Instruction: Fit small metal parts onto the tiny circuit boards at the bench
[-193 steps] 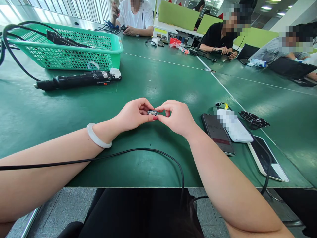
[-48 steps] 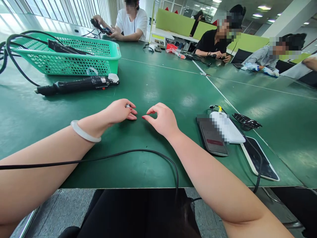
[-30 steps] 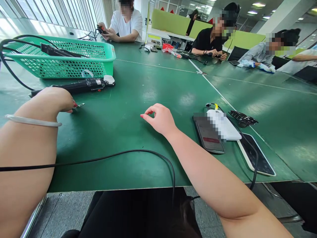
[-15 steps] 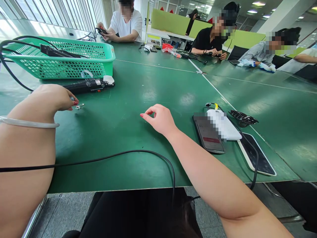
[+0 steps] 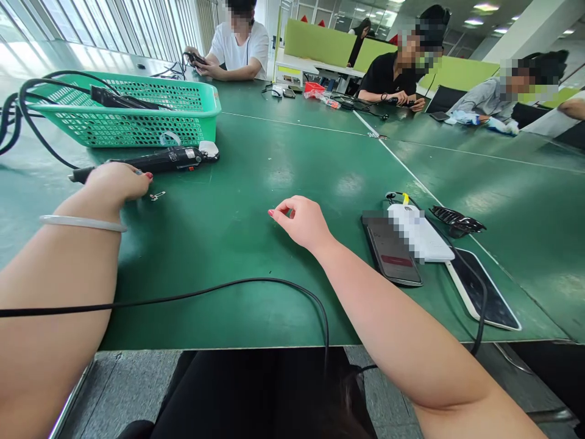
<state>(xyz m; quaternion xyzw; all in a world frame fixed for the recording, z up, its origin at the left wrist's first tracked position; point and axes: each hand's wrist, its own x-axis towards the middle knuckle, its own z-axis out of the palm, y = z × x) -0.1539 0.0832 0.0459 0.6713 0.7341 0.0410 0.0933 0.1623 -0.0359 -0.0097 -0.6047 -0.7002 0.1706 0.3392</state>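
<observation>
My left hand [image 5: 116, 183], with a white bangle on the wrist, is at the table's left side with its fingers bent together. A small pale bluish bit shows at its fingertips, too small to name. Right behind the hand lies a black pen-shaped power tool [image 5: 169, 160] with a cable end; I cannot tell whether the hand touches it. Small metal clip-like pieces [image 5: 158, 196] lie just right of the fingertips. My right hand [image 5: 301, 221] is low over the middle of the table, thumb and forefinger pinched; anything between them is hidden.
A green plastic basket [image 5: 150, 128] with black cabled tools stands at the back left. A black cable [image 5: 219, 286] crosses the near table. Right are a dark phone [image 5: 393, 256], a white device [image 5: 420, 235], another phone [image 5: 487, 296] and a black clip [image 5: 457, 218]. Co-workers sit beyond.
My left hand has moved slightly back and right, from beside the small metal pieces to just in front of the black tool. My right hand keeps its pinch. The view has shifted slightly.
</observation>
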